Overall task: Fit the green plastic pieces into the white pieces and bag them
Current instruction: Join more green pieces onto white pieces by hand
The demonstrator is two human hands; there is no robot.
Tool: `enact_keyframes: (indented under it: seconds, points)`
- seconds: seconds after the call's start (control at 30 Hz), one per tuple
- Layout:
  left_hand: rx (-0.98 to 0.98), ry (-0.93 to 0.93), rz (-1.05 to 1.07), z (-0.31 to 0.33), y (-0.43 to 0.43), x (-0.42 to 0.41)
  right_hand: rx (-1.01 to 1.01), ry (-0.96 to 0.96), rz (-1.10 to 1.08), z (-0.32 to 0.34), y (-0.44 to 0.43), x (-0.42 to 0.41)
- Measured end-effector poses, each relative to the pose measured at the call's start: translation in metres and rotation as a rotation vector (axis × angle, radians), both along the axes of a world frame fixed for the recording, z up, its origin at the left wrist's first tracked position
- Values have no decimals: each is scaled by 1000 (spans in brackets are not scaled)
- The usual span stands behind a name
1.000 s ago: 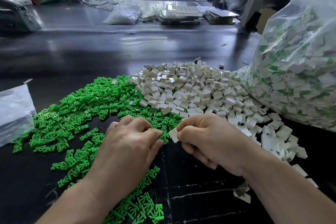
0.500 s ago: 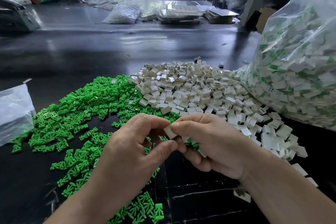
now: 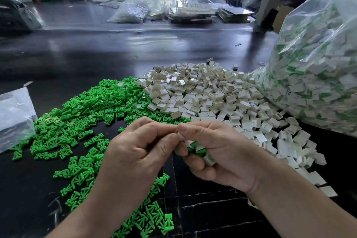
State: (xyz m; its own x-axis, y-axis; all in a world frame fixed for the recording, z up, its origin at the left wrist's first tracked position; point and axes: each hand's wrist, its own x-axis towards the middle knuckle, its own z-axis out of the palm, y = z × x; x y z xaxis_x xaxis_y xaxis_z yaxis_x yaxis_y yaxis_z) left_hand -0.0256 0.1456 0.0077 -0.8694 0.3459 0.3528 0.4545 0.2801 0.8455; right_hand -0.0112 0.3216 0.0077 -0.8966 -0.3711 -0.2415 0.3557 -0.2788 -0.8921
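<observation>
I log the left hand (image 3: 139,152) and right hand (image 3: 222,152), apart a second ago, now meeting fingertip to fingertip, both pinching one nearly hidden white piece (image 3: 181,136) above the table (image 3: 212,210), finished pieces (image 3: 200,149) cupped in the right palm; I judge a green piece is seating.

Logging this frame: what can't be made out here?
Head view only.
Pinched piece: fingertips of left hand and right hand cover it; green insert's seating unknowable.
Assembled pieces in right palm: curled fingers hide the count.
Big bag: cut off by top and right edges; label too small to read.
Clear bag: cut by left edge, contents blurred.
</observation>
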Motion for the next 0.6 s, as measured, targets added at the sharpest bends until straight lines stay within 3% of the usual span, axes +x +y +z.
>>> enact_keyframes:
  seconds: [0.17,0.3,0.37,0.5,0.6]
  points:
    - [-209,11,38,2,-11,-4,61,-15,-93,-2,0,-2]
    - [-738,67,-35,4,-29,-10,16,-46,-207,-1,7,-6]
    - [-895,126,-39,2,-29,-9,0,-59,-217,-2,8,-7]
    - [-968,181,-49,-3,-25,-11,-50,-82,-199,-4,8,-8]
    - [-913,222,-60,-7,-26,-13,-79,-107,-200,-4,9,-9]
